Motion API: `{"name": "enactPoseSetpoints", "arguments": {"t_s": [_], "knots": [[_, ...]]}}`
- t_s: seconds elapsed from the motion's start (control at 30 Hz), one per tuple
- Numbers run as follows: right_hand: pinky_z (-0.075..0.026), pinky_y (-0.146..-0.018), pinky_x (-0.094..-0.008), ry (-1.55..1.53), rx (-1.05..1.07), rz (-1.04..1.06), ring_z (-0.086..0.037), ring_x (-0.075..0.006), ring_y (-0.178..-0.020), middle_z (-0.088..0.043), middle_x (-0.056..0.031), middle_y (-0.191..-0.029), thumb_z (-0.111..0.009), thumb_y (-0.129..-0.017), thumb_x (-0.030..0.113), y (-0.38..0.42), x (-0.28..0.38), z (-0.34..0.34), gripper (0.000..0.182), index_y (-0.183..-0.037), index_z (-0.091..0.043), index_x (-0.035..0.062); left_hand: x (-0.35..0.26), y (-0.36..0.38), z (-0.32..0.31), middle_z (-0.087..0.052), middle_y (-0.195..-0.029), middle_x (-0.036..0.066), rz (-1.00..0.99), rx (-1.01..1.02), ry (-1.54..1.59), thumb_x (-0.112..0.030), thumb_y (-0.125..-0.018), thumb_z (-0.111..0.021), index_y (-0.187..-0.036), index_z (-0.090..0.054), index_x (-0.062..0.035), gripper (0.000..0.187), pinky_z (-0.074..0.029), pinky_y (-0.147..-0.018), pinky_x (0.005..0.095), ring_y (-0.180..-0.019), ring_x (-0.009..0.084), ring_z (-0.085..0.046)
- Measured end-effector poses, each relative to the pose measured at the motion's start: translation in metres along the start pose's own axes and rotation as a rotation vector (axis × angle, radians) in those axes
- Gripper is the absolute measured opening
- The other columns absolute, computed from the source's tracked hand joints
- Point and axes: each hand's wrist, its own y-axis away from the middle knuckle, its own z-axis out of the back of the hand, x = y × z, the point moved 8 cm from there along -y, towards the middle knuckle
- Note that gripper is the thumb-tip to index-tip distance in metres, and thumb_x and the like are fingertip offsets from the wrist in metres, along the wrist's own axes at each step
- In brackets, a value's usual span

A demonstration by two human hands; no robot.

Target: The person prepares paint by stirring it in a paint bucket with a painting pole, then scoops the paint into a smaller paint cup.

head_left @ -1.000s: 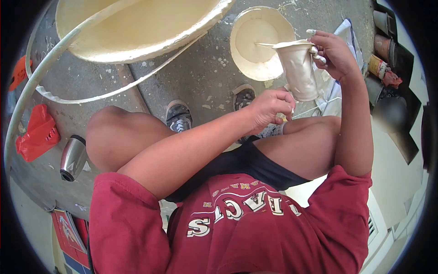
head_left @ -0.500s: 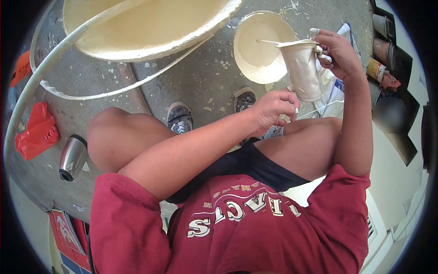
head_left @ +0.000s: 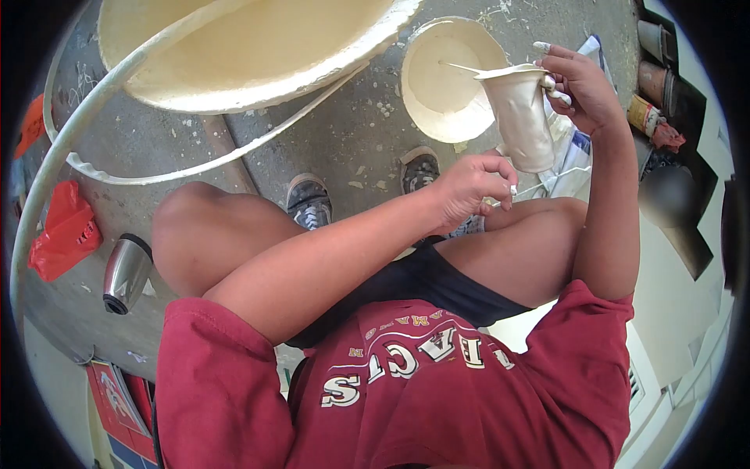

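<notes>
While we sit low over a spattered concrete floor (head_left: pixel 351 133), our right hand (head_left: pixel 582 90) holds a cream-coated cup (head_left: pixel 522 117) up at the right. Its fingers (head_left: pixel 553 84) are wrapped around the rim and smeared with the same pale liquid. The cup tips leftward, and a thin thread of liquid runs from its lip toward a small round bowl (head_left: pixel 437 86) on the floor just beyond it.

Our left hand (head_left: pixel 469 187) hangs just below the base of the cup. Its fingers are curled in, with thumb and forefinger pinched together. We cannot tell whether they grip anything.

A large cream basin (head_left: pixel 250 47) lies well to the left of the bowl, with a pale hoop (head_left: pixel 78 133) around it. Our shoes (head_left: pixel 308 202) rest below the bowl.

As we judge it, pouring well here means a steady tilt that lands the thread inside the bowl. The left hand could steady the slippery base, and it should stay clear of drips.
</notes>
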Motion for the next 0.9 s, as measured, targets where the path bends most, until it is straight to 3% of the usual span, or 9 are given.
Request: {"name": "enactPoseSetpoints", "arguments": {"t_s": [0.63,0.73,0.8,0.83,0.9], "knots": [[-0.025,-0.033,-0.0187,-0.009,-0.053,0.010,-0.040,-0.0034,-0.041,-0.047,0.0016,-0.059,-0.058,-0.078,0.009,0.010,0.003,-0.002,0.008,-0.078,-0.051,0.0064,0.002,0.000,0.002,-0.052,-0.083,0.001,0.018,-0.013,-0.044,-0.012,-0.069,-0.055,-0.083,-0.057,-0.0106,0.014,-0.038,-0.066,0.0257,-0.079,0.0118,-0.051],[-0.025,-0.033,-0.0188,-0.013,-0.075,0.024,-0.040,-0.0035,-0.042,-0.047,0.0014,-0.060,-0.059,-0.077,0.009,0.012,0.005,0.000,0.013,-0.085,-0.050,0.0046,0.002,0.000,0.003,-0.053,-0.082,0.001,0.008,-0.023,-0.069,-0.012,-0.069,-0.055,-0.084,-0.057,-0.0106,0.015,-0.038,-0.065,0.0254,-0.078,0.0114,-0.052],[-0.025,-0.034,-0.0189,0.022,-0.039,0.009,-0.040,-0.0037,-0.042,-0.048,0.0010,-0.060,-0.059,-0.077,0.008,0.008,0.001,0.001,0.038,-0.112,-0.047,-0.0035,0.001,0.000,0.005,-0.053,-0.082,0.001,0.001,-0.030,-0.088,-0.012,-0.069,-0.055,-0.085,-0.057,-0.0104,0.016,-0.038,-0.065,0.0251,-0.078,0.0111,-0.052],[-0.025,-0.034,-0.0189,0.023,-0.039,0.010,-0.040,-0.0037,-0.042,-0.048,0.0010,-0.060,-0.059,-0.077,0.008,0.007,-0.001,0.002,0.038,-0.112,-0.047,-0.0035,0.001,0.000,0.006,-0.053,-0.082,0.002,0.004,-0.033,-0.081,-0.012,-0.069,-0.055,-0.087,-0.056,-0.0102,0.018,-0.037,-0.064,0.0240,-0.078,0.0107,-0.052],[-0.026,-0.035,-0.0193,0.015,-0.057,0.038,-0.040,-0.0044,-0.042,-0.048,0.0001,-0.060,-0.059,-0.077,0.008,0.009,0.000,0.005,0.068,-0.134,-0.027,-0.0086,0.002,-0.002,0.008,-0.054,-0.081,0.002,0.007,-0.035,-0.074,-0.012,-0.069,-0.055,-0.089,-0.056,-0.0099,0.020,-0.037,-0.064,0.0230,-0.078,0.0104,-0.052]]}}
